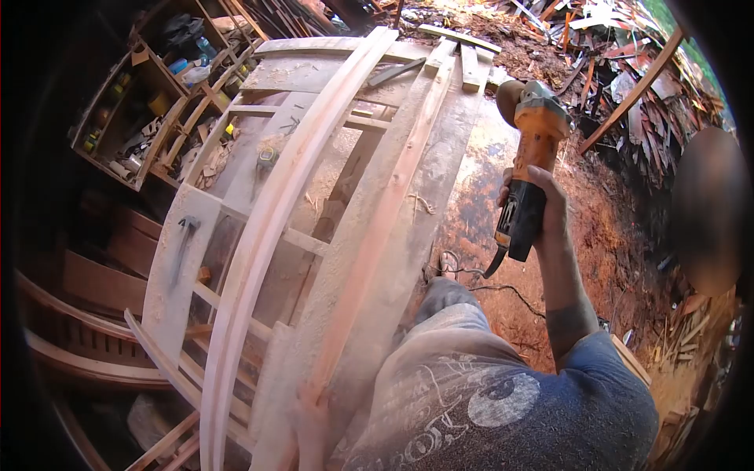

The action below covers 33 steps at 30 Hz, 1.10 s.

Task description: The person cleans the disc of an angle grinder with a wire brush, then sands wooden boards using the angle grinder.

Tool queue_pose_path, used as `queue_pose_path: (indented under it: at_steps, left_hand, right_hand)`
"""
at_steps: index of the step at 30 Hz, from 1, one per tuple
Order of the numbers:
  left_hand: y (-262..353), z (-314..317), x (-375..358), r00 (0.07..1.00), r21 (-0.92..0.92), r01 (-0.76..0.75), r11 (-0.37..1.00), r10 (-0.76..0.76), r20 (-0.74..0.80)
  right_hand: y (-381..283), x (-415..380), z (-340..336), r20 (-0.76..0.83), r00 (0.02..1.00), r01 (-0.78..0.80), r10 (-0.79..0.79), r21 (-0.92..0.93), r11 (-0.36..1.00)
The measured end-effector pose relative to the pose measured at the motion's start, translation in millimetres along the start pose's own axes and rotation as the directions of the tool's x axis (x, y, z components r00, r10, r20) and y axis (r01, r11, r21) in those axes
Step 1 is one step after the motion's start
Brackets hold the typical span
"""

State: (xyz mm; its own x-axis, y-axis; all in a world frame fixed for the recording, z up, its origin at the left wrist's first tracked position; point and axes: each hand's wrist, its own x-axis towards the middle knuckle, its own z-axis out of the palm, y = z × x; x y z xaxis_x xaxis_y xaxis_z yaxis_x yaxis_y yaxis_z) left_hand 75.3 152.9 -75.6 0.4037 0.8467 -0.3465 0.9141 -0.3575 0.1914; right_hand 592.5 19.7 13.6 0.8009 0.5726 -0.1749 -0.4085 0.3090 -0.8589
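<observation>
My right hand (pixel 543 196) is wrapped round the body of an orange and black angle grinder (pixel 540 133), held up to the right of the workbench, its round disc at the top and a black cord trailing below. My left hand (pixel 311 428) is low in the view, at the near end of a narrow reddish wooden strip (pixel 385 224) lying on the bench; its fingers are blurred. Left of that strip, a long pale curved board (pixel 275 200) lies across the frame.
The slatted bench (pixel 463 149) carries a hammer (pixel 184 235), a tape measure (pixel 268 156) and shavings. Shelves (pixel 161 102) stand at the back left. Scrap wood (pixel 620 86) is piled at the back right. The cord (pixel 514 292) crosses the dirt floor near my foot.
</observation>
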Motion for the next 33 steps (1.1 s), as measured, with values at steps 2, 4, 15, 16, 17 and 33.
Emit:
queue_pose_path:
  at_steps: [2, 4, 15, 16, 17, 33]
  left_hand:
    - [3.2, 3.9, 5.1, 0.998, -0.006, -0.040, 0.999, 0.040, -0.056]
    - [5.1, 4.8, 3.5, 0.959, 0.058, -0.196, 0.979, 0.204, -0.197]
    - [85.2, 28.8, 71.7, 0.983, -0.008, -0.156, 0.988, 0.155, -0.103]
    - [80.6, 38.3, 67.6, 0.986, 0.024, -0.130, 0.991, 0.132, -0.106]
    - [85.9, 27.8, 61.7, 0.975, -0.030, -0.200, 0.979, 0.195, -0.108]
    - [162.6, 36.5, -96.3, 0.458, -0.300, -0.889, 0.346, 0.664, -0.591]
  right_hand:
    - [-5.2, -0.2, -7.2, 0.038, 0.999, -0.006, 0.007, -0.023, 1.000]
    - [-9.4, -5.8, -15.3, 0.064, 0.998, 0.004, -0.004, -0.003, 1.000]
    - [-19.8, -50.1, 0.1, 0.329, 0.944, 0.031, -0.023, -0.017, 0.999]
    - [-11.0, -52.5, -3.0, 0.317, 0.948, 0.044, -0.018, -0.075, 0.996]
    - [0.4, -54.5, -7.0, 0.321, 0.947, 0.050, -0.004, -0.136, 0.989]
    - [86.2, -200.9, 30.6, 0.370, 0.857, -0.225, 0.359, -0.358, 0.906]
